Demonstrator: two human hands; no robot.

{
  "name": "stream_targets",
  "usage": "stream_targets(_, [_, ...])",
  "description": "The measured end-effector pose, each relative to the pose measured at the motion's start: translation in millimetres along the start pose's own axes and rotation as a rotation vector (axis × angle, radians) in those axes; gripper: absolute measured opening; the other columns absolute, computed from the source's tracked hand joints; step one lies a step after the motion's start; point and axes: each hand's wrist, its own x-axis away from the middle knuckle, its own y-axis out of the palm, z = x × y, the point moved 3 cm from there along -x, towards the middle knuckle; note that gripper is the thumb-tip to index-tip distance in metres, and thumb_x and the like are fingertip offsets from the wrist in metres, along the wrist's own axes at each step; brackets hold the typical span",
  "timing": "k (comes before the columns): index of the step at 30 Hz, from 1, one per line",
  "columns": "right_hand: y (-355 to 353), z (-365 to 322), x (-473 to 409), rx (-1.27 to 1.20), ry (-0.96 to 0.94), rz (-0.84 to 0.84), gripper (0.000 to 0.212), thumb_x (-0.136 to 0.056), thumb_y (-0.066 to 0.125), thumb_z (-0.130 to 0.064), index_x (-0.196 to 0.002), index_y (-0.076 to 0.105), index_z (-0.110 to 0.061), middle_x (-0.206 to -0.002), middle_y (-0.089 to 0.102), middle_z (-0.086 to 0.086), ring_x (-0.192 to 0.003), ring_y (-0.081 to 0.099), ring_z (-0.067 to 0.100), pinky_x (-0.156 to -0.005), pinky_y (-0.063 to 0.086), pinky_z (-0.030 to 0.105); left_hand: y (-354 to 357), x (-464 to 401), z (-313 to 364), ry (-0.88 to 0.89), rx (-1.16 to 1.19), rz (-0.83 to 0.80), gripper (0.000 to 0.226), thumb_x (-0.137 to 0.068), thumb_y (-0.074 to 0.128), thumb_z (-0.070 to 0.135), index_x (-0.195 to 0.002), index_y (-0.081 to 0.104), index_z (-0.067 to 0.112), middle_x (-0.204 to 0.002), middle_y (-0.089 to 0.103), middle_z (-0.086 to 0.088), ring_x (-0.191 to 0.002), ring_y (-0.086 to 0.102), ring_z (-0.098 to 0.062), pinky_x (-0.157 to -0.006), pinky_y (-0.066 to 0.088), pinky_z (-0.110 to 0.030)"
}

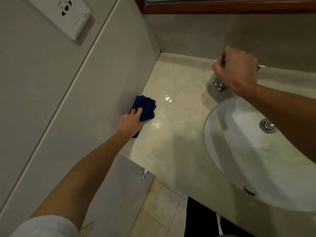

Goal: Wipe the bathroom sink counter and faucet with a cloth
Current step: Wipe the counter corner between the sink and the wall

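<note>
Blue cloth (pixel 146 109) sits under your left hand (pixel 130 123), fingers (pixel 137 111) pressing it flat on the wet desk (pixel 171 134) against the side wall. Your right hand (pixel 236 71) curls round the faucet (pixel 219 85), just above the sink (pixel 222 134).

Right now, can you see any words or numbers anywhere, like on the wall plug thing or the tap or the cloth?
None can be read.
Wall socket plate: only holes and a switch, no readable print.
Faucet: mostly hidden by the right hand; no mark shows.
Blue cloth under the left hand: plain.
Sink: no label.
</note>
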Motion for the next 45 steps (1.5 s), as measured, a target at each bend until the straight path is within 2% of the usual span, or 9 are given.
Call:
stream_targets(7, [0,-2,-1,0.034,-0.019,-0.008,0.028,-0.096,0.048,-0.035,-0.101,0.063,-0.013,-0.092,0.068,0.016,-0.075,0.057,0.034,-0.071,0.042,0.039,24,63,8,-0.292,0.200,0.030,0.034,-0.099,0.057,0.022,-0.127,0.045,0.007,-0.102,0.060,-0.016,-0.069,0.063,-0.038,-0.057,0.047,-0.041])
stream_targets(13, [-1,-2,-1,0.035,-0.032,-0.018,0.030,-0.096,0.047,-0.036,-0.103,0.063,-0.012,-0.092,0.067,0.017,-0.078,0.059,0.035,-0.076,0.046,0.043,16,97,61,-0.527,0.428,0.080,0.019,-0.097,0.052,0.015,-0.114,0.044,0.009,-0.098,0.060,-0.013,-0.075,0.063,-0.035,-0.061,0.046,-0.040])
stream_targets(18, [-2,-4,-1,0.030,-0.023,-0.028,0.031,-0.095,0.047,-0.038,-0.101,0.063,-0.013,-0.091,0.068,0.016,-0.081,0.063,0.037,-0.078,0.049,0.045,1,116,134,-0.568,0.575,0.078,0.026,-0.097,0.051,0.013,-0.121,0.044,0.011,-0.099,0.059,-0.008,-0.076,0.063,-0.028,-0.065,0.054,-0.042])
stream_targets(24, [-6,-6,1,0.031,-0.013,-0.051,0.032,-0.094,0.045,-0.037,-0.103,0.064,-0.012,-0.095,0.069,0.017,-0.085,0.065,0.040,-0.080,0.052,0.047,-25,125,250,-0.570,0.711,0.027,0.036,-0.095,0.053,0.009,-0.129,0.042,0.011,-0.103,0.058,-0.006,-0.073,0.056,-0.020,-0.061,0.046,-0.034])
stream_targets(31, [-6,-6,1,0.054,-0.013,-0.047,0.031,-0.095,0.046,-0.037,-0.104,0.064,-0.014,-0.094,0.070,0.016,-0.085,0.066,0.038,-0.078,0.049,0.044,-62,102,325,-0.496,1.199,0.039,0.021,-0.100,0.051,0.014,-0.120,0.047,0.016,-0.091,0.065,-0.006,-0.079,0.065,-0.022,-0.069,0.057,-0.039])
stream_targets(34, [-4,-4,0,0.049,-0.012,-0.044,0.030,-0.094,0.046,-0.037,-0.103,0.064,-0.015,-0.092,0.070,0.014,-0.082,0.065,0.036,-0.078,0.050,0.043,-73,90,310,-0.463,1.367,0.110,0.011,-0.102,0.050,0.017,-0.111,0.052,0.010,-0.090,0.065,-0.009,-0.076,0.062,-0.022,-0.064,0.050,-0.032])
stream_targets(38, [-3,-4,0,0.046,-0.026,-0.040,0.031,-0.095,0.045,-0.037,-0.105,0.063,-0.013,-0.093,0.069,0.014,-0.083,0.065,0.035,-0.079,0.051,0.045,-90,86,236,-0.474,1.330,0.241,0.008,-0.102,0.053,0.014,-0.108,0.054,0.009,-0.081,0.059,0.008,-0.068,0.056,-0.003,-0.058,0.043,-0.012])
stream_targets(40, [-2,-4,0,0.043,-0.024,-0.047,0.031,-0.095,0.045,-0.037,-0.104,0.062,-0.014,-0.092,0.069,0.014,-0.082,0.064,0.035,-0.079,0.050,0.045,-91,91,183,-0.496,1.204,0.299,0.010,-0.101,0.053,0.016,-0.109,0.055,0.011,-0.082,0.060,0.009,-0.069,0.058,-0.003,-0.058,0.043,-0.017])
stream_targets(45, [0,-2,-2,0.050,-0.021,-0.043,0.030,-0.094,0.044,-0.037,-0.103,0.062,-0.014,-0.093,0.069,0.014,-0.082,0.064,0.036,-0.079,0.050,0.045,-60,109,70,-0.645,0.650,0.290,0.022,-0.092,0.056,0.011,-0.113,0.056,0.008,-0.089,0.065,-0.008,-0.075,0.060,-0.027,-0.064,0.040,-0.033])
